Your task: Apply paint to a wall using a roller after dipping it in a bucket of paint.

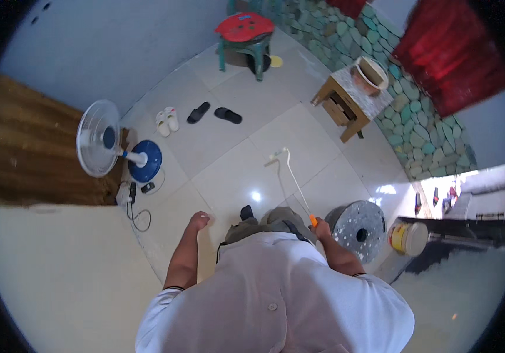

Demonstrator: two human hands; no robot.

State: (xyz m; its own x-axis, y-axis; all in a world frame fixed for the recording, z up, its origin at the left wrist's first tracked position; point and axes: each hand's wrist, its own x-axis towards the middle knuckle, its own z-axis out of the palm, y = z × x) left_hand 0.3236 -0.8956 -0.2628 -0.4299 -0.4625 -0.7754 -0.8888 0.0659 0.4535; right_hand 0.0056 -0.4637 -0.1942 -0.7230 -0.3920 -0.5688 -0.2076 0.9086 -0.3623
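Note:
My right hand is wrapped round the orange handle of a paint roller, low at my right side. Its thin white wire frame reaches forward over the tiled floor, and the small pale roller head is at the far end. I cannot tell whether that head touches the tiles. Out to my left, my left hand hangs with its fingers curled together. A small pale spot shows at the fingertips, too small to name. Just right of my right hand is a round grey, paint-spotted drum-like object with a dark central hole.
A yellow-and-white bucket stands far right. Ahead right, a small wooden table bears an open tub. A fan with a cable is at left. Slippers and a red-topped green stool stand ahead.

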